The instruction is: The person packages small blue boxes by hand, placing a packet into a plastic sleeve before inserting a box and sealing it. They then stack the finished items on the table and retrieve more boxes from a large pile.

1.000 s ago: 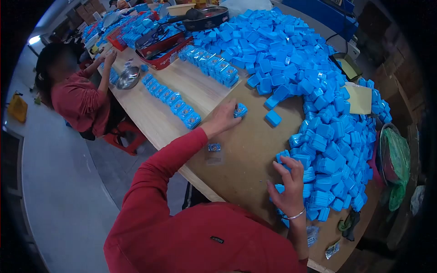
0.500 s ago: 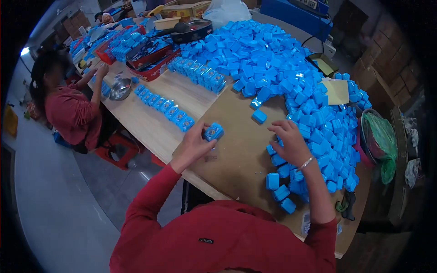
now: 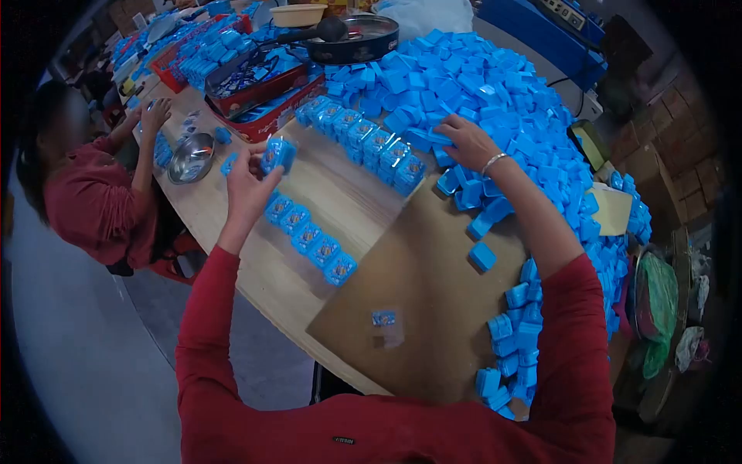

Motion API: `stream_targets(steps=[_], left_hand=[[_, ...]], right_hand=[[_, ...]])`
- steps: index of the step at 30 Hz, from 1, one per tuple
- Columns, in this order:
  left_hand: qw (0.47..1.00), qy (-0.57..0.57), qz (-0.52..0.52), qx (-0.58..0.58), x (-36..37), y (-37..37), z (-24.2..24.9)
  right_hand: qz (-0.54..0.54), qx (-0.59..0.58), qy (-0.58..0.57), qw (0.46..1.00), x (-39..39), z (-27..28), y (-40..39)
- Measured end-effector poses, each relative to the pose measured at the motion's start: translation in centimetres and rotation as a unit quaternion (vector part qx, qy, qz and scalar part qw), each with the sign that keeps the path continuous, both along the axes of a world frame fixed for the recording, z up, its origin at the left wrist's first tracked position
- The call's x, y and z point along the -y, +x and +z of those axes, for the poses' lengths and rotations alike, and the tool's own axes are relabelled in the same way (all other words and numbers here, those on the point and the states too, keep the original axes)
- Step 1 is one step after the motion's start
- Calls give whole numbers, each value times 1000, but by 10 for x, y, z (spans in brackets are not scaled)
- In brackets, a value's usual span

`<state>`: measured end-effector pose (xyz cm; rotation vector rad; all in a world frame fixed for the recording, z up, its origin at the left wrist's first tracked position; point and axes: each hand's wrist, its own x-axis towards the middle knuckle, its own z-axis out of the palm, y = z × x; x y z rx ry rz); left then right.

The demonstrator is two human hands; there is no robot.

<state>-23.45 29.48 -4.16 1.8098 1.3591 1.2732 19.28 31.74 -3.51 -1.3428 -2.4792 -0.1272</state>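
My left hand [image 3: 249, 185] is closed around a small blue plastic box [image 3: 278, 155] with a printed label, raised above the far part of a row of similar labelled boxes [image 3: 309, 240]. My right hand [image 3: 468, 145] reaches to the near edge of a big heap of plain blue boxes [image 3: 471, 77]. Its fingers are stretched out over the boxes and touch or nearly touch them; the fingertips are partly hard to make out. One loose blue box [image 3: 483, 257] lies on the brown board [image 3: 417, 309] below that hand.
Stacked labelled boxes [image 3: 363, 139] stand in a block beyond the row. A metal bowl [image 3: 191, 158], red trays [image 3: 267, 104] and a black pan [image 3: 352, 40] are farther off. A small printed card [image 3: 383, 318] lies on the board. A co-worker [image 3: 97, 185] sits at the left.
My left hand has moved away and leftward with the blue box, over the row. My right hand has moved forward from above the board to the heap. The view has shifted.
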Motion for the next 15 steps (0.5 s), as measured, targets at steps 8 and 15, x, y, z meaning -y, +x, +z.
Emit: stream_targets(steps=[8,15], left_hand=[[975,100,86,-179,-138,21,-4],[972,48,45,-225,-200,40,-22]], right_hand=[[85,128,94,984,-155,-42,-85],[115,199,90,969,-226,-59,-147]])
